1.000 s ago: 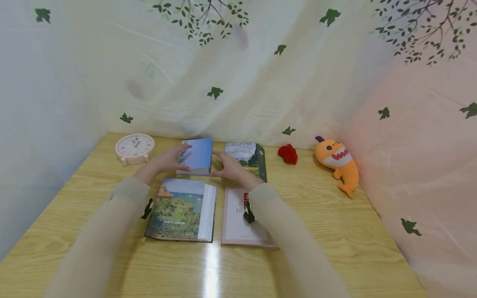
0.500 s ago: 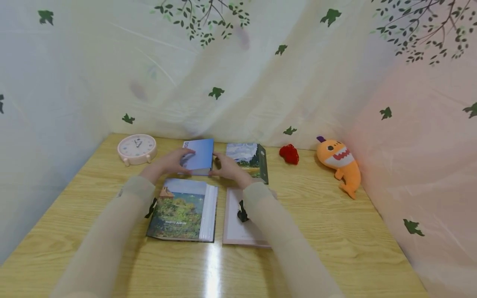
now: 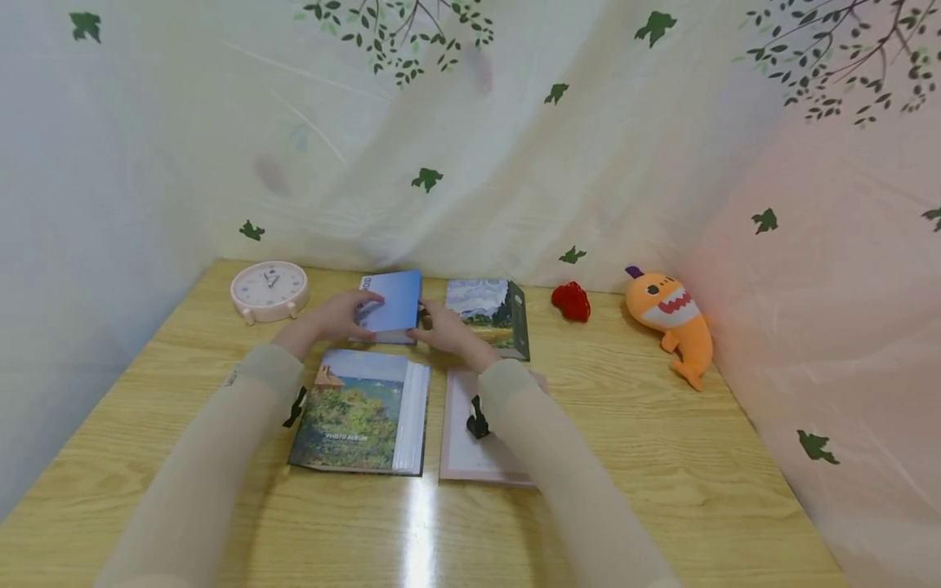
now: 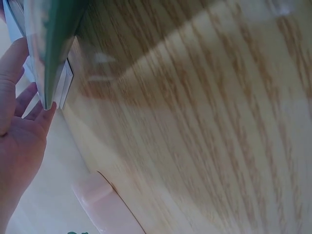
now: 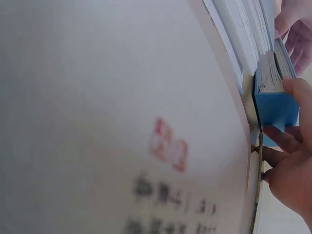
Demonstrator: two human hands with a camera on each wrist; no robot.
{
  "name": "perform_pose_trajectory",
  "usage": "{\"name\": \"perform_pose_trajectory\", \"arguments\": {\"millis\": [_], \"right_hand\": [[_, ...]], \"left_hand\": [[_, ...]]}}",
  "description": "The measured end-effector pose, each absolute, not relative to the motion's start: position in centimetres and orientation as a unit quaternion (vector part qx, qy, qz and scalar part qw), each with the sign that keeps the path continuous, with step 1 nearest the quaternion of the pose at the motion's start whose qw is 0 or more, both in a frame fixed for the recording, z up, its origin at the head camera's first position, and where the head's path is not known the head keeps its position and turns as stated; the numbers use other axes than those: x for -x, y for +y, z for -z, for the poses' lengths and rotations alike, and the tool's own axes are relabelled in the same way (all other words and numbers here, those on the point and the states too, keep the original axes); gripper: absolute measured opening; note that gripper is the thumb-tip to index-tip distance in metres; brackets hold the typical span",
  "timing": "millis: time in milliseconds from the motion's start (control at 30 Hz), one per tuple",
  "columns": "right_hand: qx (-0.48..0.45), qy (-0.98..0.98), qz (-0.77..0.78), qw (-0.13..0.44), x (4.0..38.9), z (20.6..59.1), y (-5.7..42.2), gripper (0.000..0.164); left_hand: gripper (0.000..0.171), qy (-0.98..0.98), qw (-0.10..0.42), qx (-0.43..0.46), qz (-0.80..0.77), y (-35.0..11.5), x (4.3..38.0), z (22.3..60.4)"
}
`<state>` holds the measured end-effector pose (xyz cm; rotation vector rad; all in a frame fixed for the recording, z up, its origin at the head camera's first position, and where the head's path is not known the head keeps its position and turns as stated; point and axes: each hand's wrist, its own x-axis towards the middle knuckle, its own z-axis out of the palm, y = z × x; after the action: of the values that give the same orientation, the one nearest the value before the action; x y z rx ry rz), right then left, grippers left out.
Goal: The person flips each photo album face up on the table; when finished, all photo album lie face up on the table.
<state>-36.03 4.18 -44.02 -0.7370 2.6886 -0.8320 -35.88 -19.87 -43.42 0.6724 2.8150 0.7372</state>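
At the back of the table lies a thick blue photo album (image 3: 400,298) with pale lettering on its cover. My left hand (image 3: 334,317) grips its left side, one finger over the cover and the thumb at the near edge. My right hand (image 3: 450,331) holds the opposite side. In the right wrist view, the right thumb sits at the page edge and the fingers lie along the blue spine (image 5: 277,109); the pages fan slightly apart. In the left wrist view, a green cover corner (image 4: 51,53) hides part of the left fingers.
Nearer me lie a landscape photo album (image 3: 353,416) and a pale pink book (image 3: 459,449), partly under my right sleeve. Another painted-cover book (image 3: 481,306) stands close right of my right hand. A pink clock (image 3: 269,290), red yarn (image 3: 571,301) and an orange shark plush (image 3: 669,318) line the back.
My left hand has shifted right over the blue album, covering more lettering. My right hand has closed in on its right side. The other objects stay put.
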Motion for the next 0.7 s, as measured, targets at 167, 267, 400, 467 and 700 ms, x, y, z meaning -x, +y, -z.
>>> {"name": "perform_pose_trajectory", "arguments": {"millis": [167, 267, 400, 467, 700], "right_hand": [[0.251, 0.915, 0.299, 0.105, 36.0, 43.9, 4.1, 0.074], [0.248, 0.907, 0.325, 0.104, 36.0, 43.8, 4.2, 0.074], [0.242, 0.874, 0.406, 0.115, 36.1, 43.7, 4.1, 0.072], [0.235, 0.855, 0.446, 0.121, 36.1, 43.6, 4.1, 0.072], [0.217, 0.834, 0.490, 0.131, 35.1, 42.1, 4.0, 0.070]], "left_hand": [[0.070, 0.936, 0.073, -0.228, -0.258, -20.0, 35.7, 43.1], [0.071, 0.934, 0.073, -0.227, -0.266, -20.0, 35.7, 43.0], [0.073, 0.933, 0.079, -0.216, -0.278, -20.1, 35.6, 43.0], [0.074, 0.932, 0.083, -0.209, -0.285, -20.1, 35.6, 43.0], [0.075, 0.924, 0.093, -0.211, -0.304, -20.4, 35.3, 42.4]]}}
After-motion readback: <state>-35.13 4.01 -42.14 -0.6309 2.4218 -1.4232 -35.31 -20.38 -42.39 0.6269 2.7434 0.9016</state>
